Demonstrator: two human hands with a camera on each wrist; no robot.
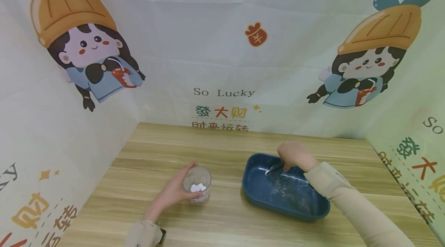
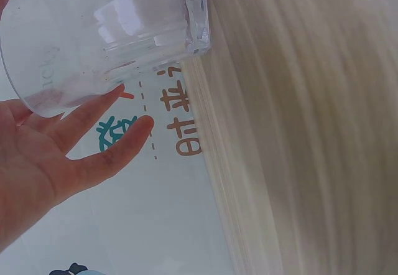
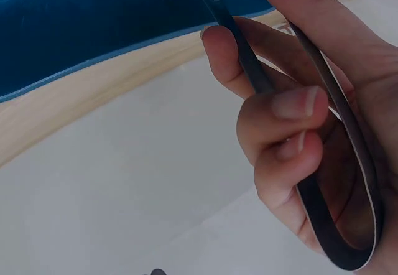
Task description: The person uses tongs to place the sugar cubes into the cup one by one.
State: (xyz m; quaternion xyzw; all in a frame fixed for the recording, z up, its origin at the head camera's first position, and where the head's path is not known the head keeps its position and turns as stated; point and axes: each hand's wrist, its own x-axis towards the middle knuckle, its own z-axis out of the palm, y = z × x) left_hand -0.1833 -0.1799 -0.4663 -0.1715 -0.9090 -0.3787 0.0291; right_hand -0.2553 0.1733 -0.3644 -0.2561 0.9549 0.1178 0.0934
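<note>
On the wooden table stands a clear drinking glass (image 1: 197, 177) with several small white pieces (image 1: 198, 188) in it. My left hand (image 1: 178, 187) holds it from the left, thumb across the near side and fingers round the far side. The left wrist view shows the glass (image 2: 106, 32) with two fingers stretched along it. Over the far rim of a dark blue tub (image 1: 250, 193), my right hand (image 1: 295, 156) grips metal tongs (image 3: 339, 237), fingers curled round both arms. The tongs' ends reach down into the tub, with a small whitish spot at their tip.
The tub stands to the right of the glass, with wet-looking whitish streaks on its floor. Bare wood (image 1: 226, 200) lies between the two. A printed white cloth (image 1: 222, 46) rises behind the table and along both sides.
</note>
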